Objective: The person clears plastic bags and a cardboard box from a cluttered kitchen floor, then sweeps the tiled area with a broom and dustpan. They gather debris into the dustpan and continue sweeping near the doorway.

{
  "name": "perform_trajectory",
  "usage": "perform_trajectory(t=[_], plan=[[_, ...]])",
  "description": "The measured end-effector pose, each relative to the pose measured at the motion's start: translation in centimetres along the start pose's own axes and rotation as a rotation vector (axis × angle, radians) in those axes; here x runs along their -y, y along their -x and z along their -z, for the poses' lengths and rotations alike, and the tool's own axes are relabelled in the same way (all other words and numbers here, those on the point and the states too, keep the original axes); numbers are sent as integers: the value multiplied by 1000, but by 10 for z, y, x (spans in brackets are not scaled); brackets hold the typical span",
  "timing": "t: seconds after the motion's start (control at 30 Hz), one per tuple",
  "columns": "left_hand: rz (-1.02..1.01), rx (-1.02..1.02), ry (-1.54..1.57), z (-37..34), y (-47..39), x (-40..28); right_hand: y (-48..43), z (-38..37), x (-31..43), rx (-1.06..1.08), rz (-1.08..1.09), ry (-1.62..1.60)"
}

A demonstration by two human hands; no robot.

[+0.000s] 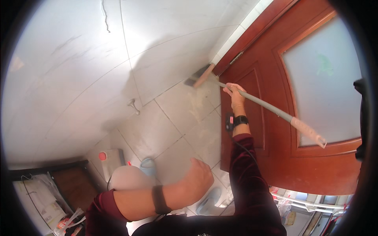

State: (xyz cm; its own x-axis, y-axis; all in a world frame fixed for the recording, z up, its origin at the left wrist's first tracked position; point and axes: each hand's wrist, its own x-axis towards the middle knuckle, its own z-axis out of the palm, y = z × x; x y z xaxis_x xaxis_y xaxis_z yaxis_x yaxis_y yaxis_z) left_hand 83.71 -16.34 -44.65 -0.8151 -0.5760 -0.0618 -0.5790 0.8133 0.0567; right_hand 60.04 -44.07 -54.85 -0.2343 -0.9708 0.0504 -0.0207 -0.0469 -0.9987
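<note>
My right hand point(235, 92) is closed around the grey pole of a long-handled broom point(262, 103), low on the pole near the head. The broom's pink grip end points to the lower right, across the front of the door. Its head point(204, 75), dark bristles on a pink block, lies at the floor corner between the wall and the door frame and looks blurred. My left hand point(199, 177) hangs over the floor tiles with nothing visible in it, its fingers curled and partly hidden.
A red wooden door point(251, 118) with a frosted pane stands at the right. A white wall point(88, 59) with a door stop point(133, 106) runs along the left. A container with a red cap point(113, 159), a black-edged cabinet point(71, 180) and a white rack point(307, 203) are nearer me.
</note>
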Motion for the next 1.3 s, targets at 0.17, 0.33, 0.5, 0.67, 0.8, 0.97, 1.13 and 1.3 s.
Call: perform_trajectory(t=[0.17,0.33,0.5,0.67,0.8,0.97,1.13,1.3], plan=[[-74,-59,67,7,-6,1,20,37,46,65,-124,68],[-47,-80,6,-3,-10,-1,39,32,43,57,98,-62],[-28,-1,85,-3,-18,-3,-5,-11,-30,-196,-118,-82],[-100,-49,69,4,-22,-4,47,32,28,-55,-90,-5],[-59,-13,47,-3,-19,-7,54,31,52,-34,127,-85],[-4,1,47,-11,-22,-6,-16,-25,-26,-349,-81,-123],[16,-8,-29,-1,-26,-1,-10,-1,-51,-307,-91,-1],[-65,19,113,-1,-17,-6,74,25,-40,-312,-111,135]])
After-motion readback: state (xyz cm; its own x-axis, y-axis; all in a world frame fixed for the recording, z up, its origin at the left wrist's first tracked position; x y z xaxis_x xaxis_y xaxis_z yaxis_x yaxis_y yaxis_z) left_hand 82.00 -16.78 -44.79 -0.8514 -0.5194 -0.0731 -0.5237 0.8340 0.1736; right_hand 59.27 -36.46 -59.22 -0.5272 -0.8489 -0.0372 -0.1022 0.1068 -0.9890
